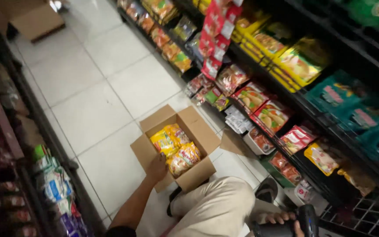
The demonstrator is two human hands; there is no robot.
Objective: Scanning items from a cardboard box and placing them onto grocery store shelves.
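While our left hand (156, 169) rests open-fingered in the cardboard box (200, 131) against yellow snack packets (176, 149), our right hand (281, 218) clamps a black scanner (305, 219).

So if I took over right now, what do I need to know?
Left hand: reaching into the open cardboard box on the floor tiles, touching the yellow snack packets.
Right hand: by the knee, gripping a black handheld device.
Packets lie in the box; none is lifted out. The shelves on the right hold other packets. A lower wire shelf looks bare.
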